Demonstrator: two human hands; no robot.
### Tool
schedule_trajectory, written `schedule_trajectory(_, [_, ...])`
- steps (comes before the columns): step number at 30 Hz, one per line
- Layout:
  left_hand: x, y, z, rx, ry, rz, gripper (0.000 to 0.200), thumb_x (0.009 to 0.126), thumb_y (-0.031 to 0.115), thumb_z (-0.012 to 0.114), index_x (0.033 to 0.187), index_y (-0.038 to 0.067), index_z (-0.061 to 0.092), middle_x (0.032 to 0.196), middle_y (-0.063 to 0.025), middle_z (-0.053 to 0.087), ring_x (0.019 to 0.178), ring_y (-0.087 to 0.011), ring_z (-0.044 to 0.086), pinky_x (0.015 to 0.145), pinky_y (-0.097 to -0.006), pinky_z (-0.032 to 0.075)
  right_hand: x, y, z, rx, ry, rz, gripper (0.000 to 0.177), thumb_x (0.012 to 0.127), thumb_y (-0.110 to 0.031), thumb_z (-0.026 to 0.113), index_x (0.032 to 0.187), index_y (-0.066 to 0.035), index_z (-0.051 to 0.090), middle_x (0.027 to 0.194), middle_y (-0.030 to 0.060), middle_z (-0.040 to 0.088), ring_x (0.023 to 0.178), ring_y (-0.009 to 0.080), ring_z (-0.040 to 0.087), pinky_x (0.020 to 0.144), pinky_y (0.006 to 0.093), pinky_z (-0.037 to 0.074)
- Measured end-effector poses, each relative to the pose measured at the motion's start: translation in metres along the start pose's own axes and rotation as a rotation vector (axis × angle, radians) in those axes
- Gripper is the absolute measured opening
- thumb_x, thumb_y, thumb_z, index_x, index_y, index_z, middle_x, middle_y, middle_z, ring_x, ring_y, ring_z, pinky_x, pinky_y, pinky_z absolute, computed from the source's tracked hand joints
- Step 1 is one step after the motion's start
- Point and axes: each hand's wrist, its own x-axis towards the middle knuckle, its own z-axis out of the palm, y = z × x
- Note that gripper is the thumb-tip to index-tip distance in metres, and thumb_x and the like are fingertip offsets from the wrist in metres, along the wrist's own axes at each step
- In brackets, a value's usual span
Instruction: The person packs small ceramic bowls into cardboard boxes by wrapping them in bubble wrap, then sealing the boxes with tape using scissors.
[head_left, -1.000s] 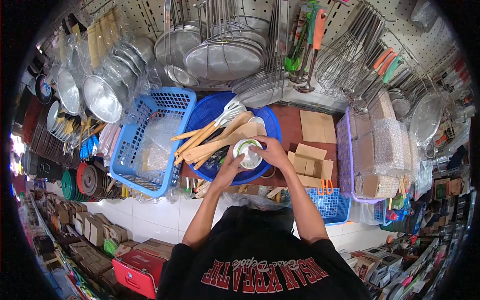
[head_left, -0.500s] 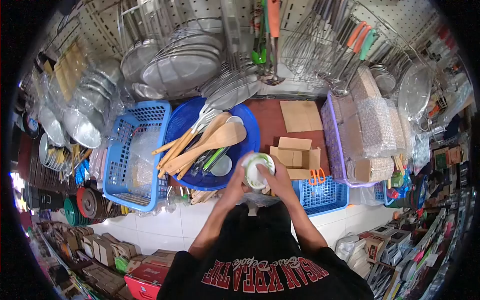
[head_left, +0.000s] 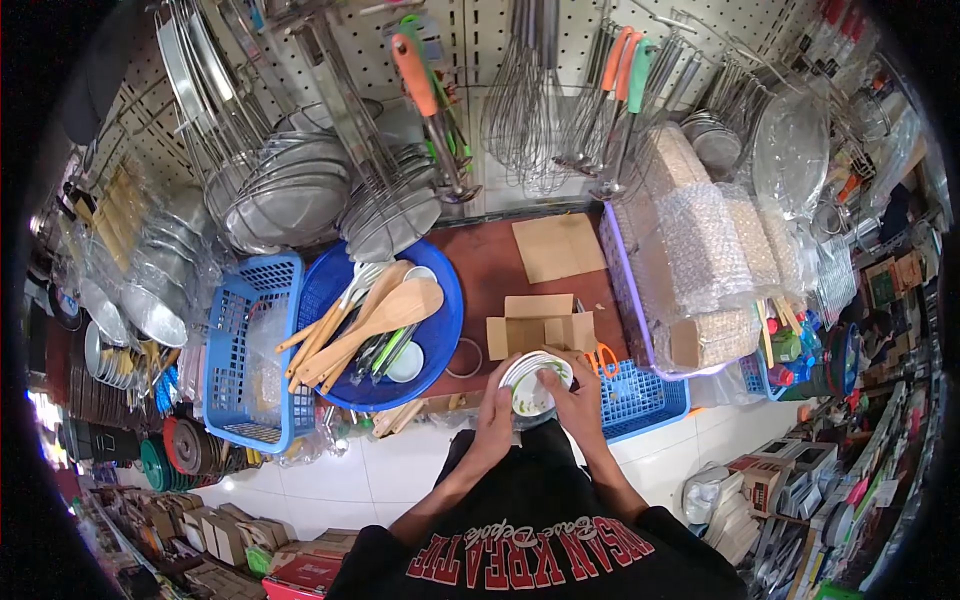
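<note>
A small stack of white bowls with green marks [head_left: 533,396] is held in front of my chest. My left hand [head_left: 494,410] wraps round the stack's left side. On the right, my right hand [head_left: 577,400] grips it, with the thumb reaching inside the top bowl. Just beyond my hands stands an open cardboard box [head_left: 535,325] with its flaps spread. A clear round ring-like item [head_left: 465,358] lies on the red-brown surface, left of the bowls.
A blue round basin [head_left: 440,340] with wooden spatulas [head_left: 400,308] stands left, beside a light blue basket [head_left: 222,370]. Right are a purple basket [head_left: 628,290] with bubble-wrapped packs, a blue basket [head_left: 640,400], and orange-handled scissors [head_left: 604,360]. Strainers and whisks hang ahead.
The view has shifted, and the surroundings appear further left. The bowls are now tilted so several stacked rims and the green pattern show. Both hands still hold them.
</note>
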Motion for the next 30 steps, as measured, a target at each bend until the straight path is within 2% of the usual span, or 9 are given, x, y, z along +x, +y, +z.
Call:
schedule_trajectory(6, [0.007,-0.001,0.033,0.044,0.098,0.120,0.047,0.111,0.027,0.029,0.149,0.000,0.033,0.145,-0.0154,0.044,0.135,-0.0231,0.043,0.113,-0.0352,0.033,0.007,0.012,-0.021,0.097,0.045,-0.031,0.026,0.091,-0.011,0.073,0.113,0.002,0.070,0.099,0.0058,0.063,0.091,0.0130,0.060,0.080,0.0262,0.047])
schedule_trajectory(10, [0.013,-0.009,0.043,0.167,0.259,0.101,0.054,0.111,0.038,0.025,0.150,0.001,0.030,0.143,-0.0152,0.044,0.131,-0.0236,0.046,0.111,-0.0364,0.035,0.016,0.011,-0.039,0.211,0.029,0.057,0.020,0.091,-0.007,0.071,0.108,0.004,0.070,0.100,0.0053,0.064,0.092,0.0122,0.061,0.080,0.0255,0.048])
schedule_trajectory(12, [0.033,-0.015,0.037,-0.045,0.383,0.161,0.062,0.108,0.050,0.029,0.149,0.003,0.031,0.139,-0.0146,0.049,0.127,-0.0262,0.052,0.106,-0.0398,0.043,0.021,0.012,-0.046,0.298,0.032,0.082,0.018,0.092,-0.007,0.070,0.108,0.002,0.070,0.096,0.0029,0.066,0.089,0.0101,0.061,0.079,0.0249,0.048])
schedule_trajectory(14, [0.045,-0.013,0.020,-0.535,0.325,0.046,0.067,0.106,0.056,0.028,0.147,0.003,0.034,0.137,-0.0154,0.054,0.123,-0.0310,0.058,0.099,-0.0464,0.049,0.019,0.029,-0.056,0.400,0.034,0.147,0.019,0.093,-0.008,0.069,0.109,0.001,0.069,0.094,0.0014,0.067,0.087,0.0090,0.060,0.079,0.0246,0.048])
schedule_trajectory(16, [0.052,0.017,0.020,-0.537,0.308,-0.020,0.073,0.104,0.063,0.023,0.144,0.004,0.040,0.132,-0.0170,0.060,0.117,-0.0378,0.062,0.093,-0.0504,0.052,0.017,0.050,-0.069,0.395,0.028,0.208,0.023,0.093,-0.007,0.069,0.115,0.001,0.069,0.098,0.0024,0.069,0.088,0.0100,0.062,0.081,0.0255,0.050])
schedule_trajectory(21, [0.056,0.018,0.009,-0.749,0.212,-0.066,0.077,0.100,0.068,0.033,0.146,0.007,0.040,0.138,-0.0172,0.057,0.120,-0.0406,0.059,0.093,-0.0544,0.051,0.016,0.058,-0.090,0.407,0.026,0.208,0.032,0.092,-0.002,0.068,0.123,0.004,0.065,0.104,0.0073,0.071,0.093,0.0122,0.065,0.085,0.0268,0.052])
schedule_trajectory(23, [0.056,0.012,0.015,-0.784,0.200,-0.075,0.078,0.098,0.069,0.035,0.146,0.008,0.040,0.138,-0.0163,0.057,0.121,-0.0404,0.058,0.092,-0.0546,0.051,0.020,0.057,-0.095,0.395,0.021,0.200,0.038,0.092,0.002,0.066,0.130,0.005,0.061,0.106,0.0088,0.071,0.092,0.0128,0.067,0.084,0.0268,0.054])
schedule_trajectory(28, [0.052,0.007,0.035,-0.697,0.143,-0.134,0.077,0.098,0.070,0.030,0.146,0.010,0.041,0.138,-0.0151,0.057,0.121,-0.0378,0.058,0.090,-0.0534,0.052,0.035,0.026,-0.095,0.368,-0.001,0.176,0.033,0.089,0.001,0.070,0.122,0.003,0.064,0.102,0.0066,0.071,0.091,0.0114,0.066,0.083,0.0257,0.054])
schedule_trajectory(30, [0.051,-0.002,0.040,-0.557,0.045,-0.186,0.069,0.103,0.061,0.028,0.146,0.008,0.041,0.139,-0.0176,0.055,0.124,-0.0347,0.057,0.099,-0.0537,0.049,0.042,0.017,-0.094,0.334,-0.016,0.149,0.030,0.088,-0.002,0.073,0.116,0.002,0.065,0.101,0.0064,0.071,0.090,0.0111,0.066,0.081,0.0257,0.054])
